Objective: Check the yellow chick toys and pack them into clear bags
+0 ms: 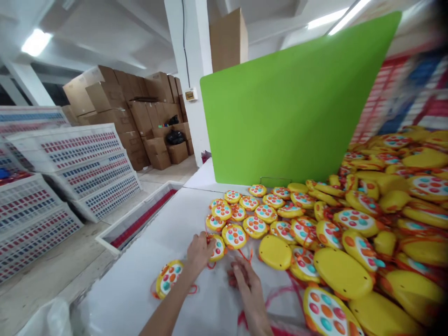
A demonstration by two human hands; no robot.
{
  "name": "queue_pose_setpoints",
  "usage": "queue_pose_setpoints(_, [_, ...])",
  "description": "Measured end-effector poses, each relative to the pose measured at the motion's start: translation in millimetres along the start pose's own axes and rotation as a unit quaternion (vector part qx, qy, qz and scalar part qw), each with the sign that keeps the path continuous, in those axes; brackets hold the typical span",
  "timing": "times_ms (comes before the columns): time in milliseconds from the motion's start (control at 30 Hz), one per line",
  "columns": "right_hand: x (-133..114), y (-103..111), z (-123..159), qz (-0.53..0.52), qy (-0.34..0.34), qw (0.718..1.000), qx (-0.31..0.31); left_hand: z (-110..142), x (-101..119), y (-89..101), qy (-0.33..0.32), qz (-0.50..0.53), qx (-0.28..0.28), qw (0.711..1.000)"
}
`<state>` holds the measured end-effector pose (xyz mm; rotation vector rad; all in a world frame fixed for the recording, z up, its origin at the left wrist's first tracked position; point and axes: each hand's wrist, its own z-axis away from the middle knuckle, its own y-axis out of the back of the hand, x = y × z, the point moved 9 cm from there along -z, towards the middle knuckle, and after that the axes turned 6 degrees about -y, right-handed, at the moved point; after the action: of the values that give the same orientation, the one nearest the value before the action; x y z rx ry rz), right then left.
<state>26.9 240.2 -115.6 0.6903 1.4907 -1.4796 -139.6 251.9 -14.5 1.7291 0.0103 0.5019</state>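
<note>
My left hand has its fingers closed on the edge of a yellow toy with colored round buttons, at the near end of a group of similar toys. A red cord shows beneath that hand. My right hand is just above the white table, its fingers loosely curled and slightly blurred, with nothing visible in them. Close by lies a thin red cord. Another button toy rests apart on the left, partly covered by my left forearm. A toy lying back side up is to the right of my hands.
A large pile of yellow toys covers the table's right side. Behind stands a green board. Left of the white table is a low crate with red contents. Stacked white crates and cardboard boxes stand farther off.
</note>
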Motion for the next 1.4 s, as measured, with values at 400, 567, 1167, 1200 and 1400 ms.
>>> queue_pose_setpoints(400, [-36, -35, 22, -0.125, -0.063, 0.979, -0.146, 70, 35, -4.1, -0.028, 0.48, -0.11, 0.87])
queue_pose_setpoints(567, [-35, -36, 25, -0.145, -0.064, 0.975, -0.156, 75, 36, 11.3, -0.054, 0.42, -0.062, 0.904])
queue_pose_setpoints(1167, [-21, -36, 29, -0.121, -0.1, 0.977, -0.142, 109, 7, -1.1, 0.02, 0.383, -0.056, 0.922])
queue_pose_setpoints(1200, [-19, -36, 29, -0.128, -0.104, 0.976, -0.144, 108, 6, -0.4, 0.015, 0.379, -0.048, 0.924])
queue_pose_setpoints(1400, [-16, -34, 27, -0.114, -0.092, 0.979, -0.141, 109, 13, -2.2, -0.031, 0.395, -0.062, 0.916])
